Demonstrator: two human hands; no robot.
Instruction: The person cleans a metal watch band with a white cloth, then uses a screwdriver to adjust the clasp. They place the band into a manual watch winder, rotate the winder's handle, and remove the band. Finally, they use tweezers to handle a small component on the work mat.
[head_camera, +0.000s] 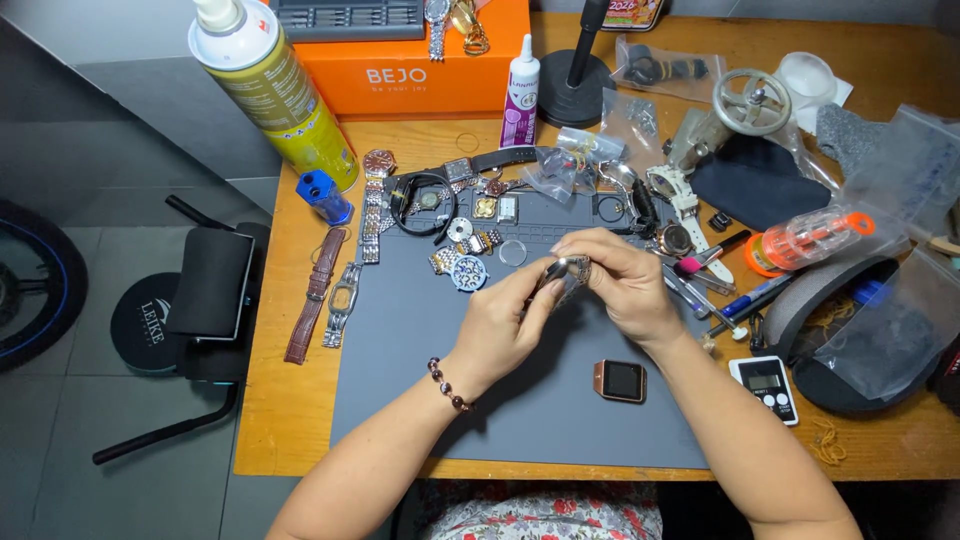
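Note:
Both my hands meet above the grey work mat (420, 370) and pinch a small silvery metal watch part (567, 268) between their fingertips. My left hand (505, 322) wears a bead bracelet and grips the part from the left. My right hand (615, 282) closes over it from the right, hiding most of it. A square watch case with a dark screen and copper-coloured rim (621, 381) lies on the mat just below my right wrist.
Watch cases, dials and metal bands (372, 215) lie along the mat's far edge, a brown leather strap (312, 295) at its left. A spray can (275, 90), orange box (420, 70), glue bottle (521, 92), small timer (766, 386), pens and plastic bags crowd the wooden desk.

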